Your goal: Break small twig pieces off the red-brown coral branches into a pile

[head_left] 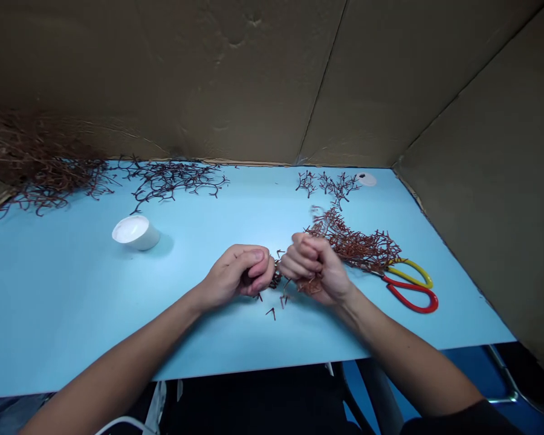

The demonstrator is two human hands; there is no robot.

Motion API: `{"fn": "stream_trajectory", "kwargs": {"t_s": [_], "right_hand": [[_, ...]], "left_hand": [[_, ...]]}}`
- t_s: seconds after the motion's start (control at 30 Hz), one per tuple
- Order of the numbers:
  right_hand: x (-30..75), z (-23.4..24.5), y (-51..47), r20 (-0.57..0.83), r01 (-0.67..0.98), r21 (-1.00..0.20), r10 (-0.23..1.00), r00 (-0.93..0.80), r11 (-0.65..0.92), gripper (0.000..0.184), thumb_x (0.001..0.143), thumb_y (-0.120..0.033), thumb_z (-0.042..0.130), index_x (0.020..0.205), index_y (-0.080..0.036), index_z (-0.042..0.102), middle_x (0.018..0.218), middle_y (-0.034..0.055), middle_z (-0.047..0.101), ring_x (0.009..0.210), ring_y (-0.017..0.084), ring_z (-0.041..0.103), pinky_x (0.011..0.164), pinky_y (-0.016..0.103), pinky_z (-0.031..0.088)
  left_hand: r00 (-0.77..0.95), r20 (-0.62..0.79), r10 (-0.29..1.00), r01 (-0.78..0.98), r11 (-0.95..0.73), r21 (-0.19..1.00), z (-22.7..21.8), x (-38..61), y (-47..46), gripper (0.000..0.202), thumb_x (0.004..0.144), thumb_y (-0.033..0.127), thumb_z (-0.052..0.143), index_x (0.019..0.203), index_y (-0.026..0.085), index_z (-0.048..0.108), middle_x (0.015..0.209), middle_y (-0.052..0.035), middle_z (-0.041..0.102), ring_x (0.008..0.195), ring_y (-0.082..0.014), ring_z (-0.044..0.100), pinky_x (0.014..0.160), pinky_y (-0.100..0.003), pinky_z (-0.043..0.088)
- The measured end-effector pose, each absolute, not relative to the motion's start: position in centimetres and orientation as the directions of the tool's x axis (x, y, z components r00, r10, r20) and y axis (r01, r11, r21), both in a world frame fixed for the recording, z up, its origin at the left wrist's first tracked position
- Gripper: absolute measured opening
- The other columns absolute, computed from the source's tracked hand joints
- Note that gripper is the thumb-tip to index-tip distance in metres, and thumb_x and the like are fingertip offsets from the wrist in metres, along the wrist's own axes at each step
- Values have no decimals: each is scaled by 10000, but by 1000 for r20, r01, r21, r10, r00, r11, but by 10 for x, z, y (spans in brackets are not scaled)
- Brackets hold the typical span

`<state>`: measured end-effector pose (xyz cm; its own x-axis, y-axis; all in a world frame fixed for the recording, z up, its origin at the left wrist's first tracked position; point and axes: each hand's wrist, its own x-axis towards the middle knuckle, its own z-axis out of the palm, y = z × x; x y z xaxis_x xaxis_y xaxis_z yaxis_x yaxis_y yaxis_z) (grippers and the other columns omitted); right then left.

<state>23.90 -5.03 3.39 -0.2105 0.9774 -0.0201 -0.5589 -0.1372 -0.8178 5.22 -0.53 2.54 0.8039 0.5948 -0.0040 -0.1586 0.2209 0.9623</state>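
Fists are formed by left hand (238, 270) and blurred right hand (316, 264), close together; whether anything is gripped in the left cannot be told, but thin, reddish-brown forked twigs (310, 284) are partly enclosed by the right. Small V-shaped brown bits (272, 313) are strewn below on the smooth pale-blue table (199, 217). Beyond the right hand, scissors with looped red and yellow handles (408, 284) are partly covered by a wiry, tangled reddish-brown heap (356, 243).

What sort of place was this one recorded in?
Probably a makeshift hand-work booth: a pale blue tabletop bordered by brown, cardboard-like panels, with heaps of branching brown twig-like pieces and a pair of red-and-yellow-handled scissors on it.
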Motion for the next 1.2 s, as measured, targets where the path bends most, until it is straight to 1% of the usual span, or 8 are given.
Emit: {"fn": "stream_trajectory", "kwargs": {"t_s": [0.07,0.13,0.23,0.3,0.53,0.7,1.0,1.2], "right_hand": [[244,38,-47,-6,-537,-842,996,-89,-53,523,903,-497,723,632,-248,351,498,-111,177,456,97,162,496,274,264],[248,38,-42,-27,-494,-869,999,-31,-39,476,912,-506,741,667,-243,429,536,-101,228,479,100,195,494,268,251],[250,31,-36,-136,-510,-852,991,-1,-118,410,887,-529,783,746,-230,541,584,-90,323,512,95,234,486,251,243],[248,26,-35,-192,-547,-825,981,36,-141,415,833,-551,836,802,-223,584,619,-81,406,538,91,282,485,235,260],[242,23,-38,-221,-545,-828,970,105,-130,465,811,-604,839,820,-229,565,704,-57,508,603,101,423,529,241,365],[243,22,-38,-238,-554,-818,968,79,-156,459,790,-581,862,803,-221,578,684,-60,510,585,94,408,508,241,336],[255,23,-32,-184,-491,-867,972,150,-88,405,870,-563,788,810,-249,539,690,-48,466,576,116,361,497,283,293],[239,25,-41,-103,-413,-911,956,274,20,515,829,-648,826,759,-245,511,713,-36,466,609,118,364,532,278,330]], "left_hand": [[813,-4,582,-101,147,984,23,52,-4,445,1056,503,467,708,227,437,596,19,476,496,-118,365,462,-265,284],[788,61,613,17,-121,992,17,54,-4,422,1093,442,418,761,209,533,634,3,533,553,-132,443,531,-275,365],[744,263,615,200,-579,790,4,57,-3,302,1086,299,438,890,200,645,764,-35,661,698,-167,555,676,-313,447],[743,346,573,248,-715,654,-4,58,-3,196,1055,256,506,983,204,681,855,-49,715,790,-196,596,739,-340,472],[669,451,590,222,-739,636,-6,60,-6,163,983,366,710,1051,218,723,1051,-80,766,981,-259,645,883,-418,532],[680,416,603,231,-716,659,-6,62,-6,99,1018,285,660,1029,207,720,987,-67,766,951,-238,649,854,-397,524],[447,316,837,294,-470,832,5,48,22,119,998,260,648,1027,196,744,971,-50,788,809,-155,683,675,-285,498],[568,507,648,99,-665,740,6,58,-4,282,987,393,731,1164,177,687,985,-70,753,832,-175,694,698,-292,550]]}}
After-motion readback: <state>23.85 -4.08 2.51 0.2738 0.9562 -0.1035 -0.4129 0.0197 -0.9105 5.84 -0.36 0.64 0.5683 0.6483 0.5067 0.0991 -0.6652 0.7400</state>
